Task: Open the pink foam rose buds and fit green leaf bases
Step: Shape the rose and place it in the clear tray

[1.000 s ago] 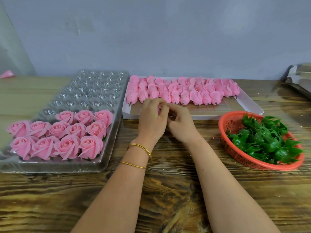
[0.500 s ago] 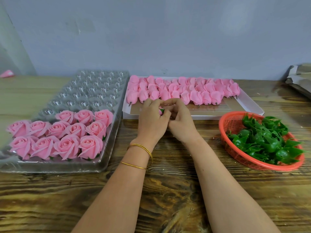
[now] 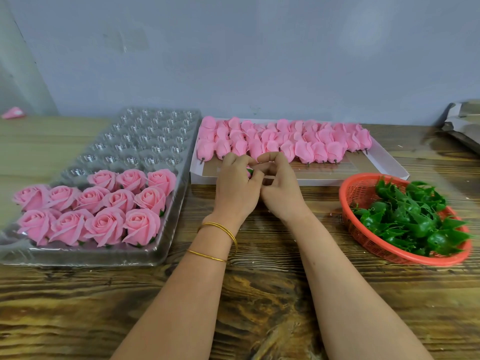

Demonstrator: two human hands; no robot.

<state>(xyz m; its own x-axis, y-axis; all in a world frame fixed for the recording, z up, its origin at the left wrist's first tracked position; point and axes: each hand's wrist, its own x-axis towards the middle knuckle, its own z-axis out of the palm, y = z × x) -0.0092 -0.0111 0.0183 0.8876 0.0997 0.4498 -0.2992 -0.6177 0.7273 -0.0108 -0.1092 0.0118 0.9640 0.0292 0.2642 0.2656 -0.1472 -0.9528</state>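
Hands busy with one rose bud (image 3: 249, 171)
The left hand (image 3: 235, 188) and right hand (image 3: 281, 190) curl round it, in front of the white box (image 3: 337, 181). A bit of green shows, so I think the base is going on. Next, a soft lift to the clear tray (image 3: 155, 120).

A small craft workshop is shown: foam roses (image 3: 104, 211) are lined up in a plastic tray (image 3: 145, 131) on a wooden worktable (image 3: 259, 294).

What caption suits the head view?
Left hand and right hand together handle a rose bud; finished roses in the tray, green leaf bases in the red basket.
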